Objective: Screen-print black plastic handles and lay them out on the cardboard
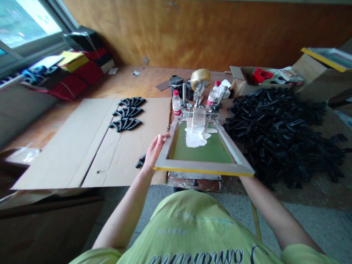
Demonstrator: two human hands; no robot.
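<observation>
Yellow-green shirt [192,227] fills the bottom of the frame, with both bare forearms reaching up from it toward the middle.

Head view, findings:

1. Left hand [154,150], just left of centre: its fingers [159,138] lie loosely bent over the left rail of the screen frame [203,168]. The thumb is out of sight below. By my judgement the hand has hold of that rail.
2. Right hand: hidden under the frame's lower right corner. Only the right forearm [269,209] shows, so I cannot tell how the fingers there stand or what they hold.
3. Screen frame: at centre, over a stained stand [195,179], its near rail apparently raised. White ink [195,139] is pooled at the far end of the green mesh [203,154], and a pale squeegee [198,120] stands in it.
4. Progress, as judged: three sets of black pieces [127,112] lie in a column on the cardboard [82,154], left of centre. The heap of black pieces [283,128] at right is far larger, so most of the stock appears undone.
5. A single black piece [140,161] lies just below the left hand, partly covered.

Not determinable: whether any piece sits under the mesh; any print on the laid-out pieces; the labels of the bottles [176,103] and the tape roll [200,77] at the back of the surface [132,80].
</observation>
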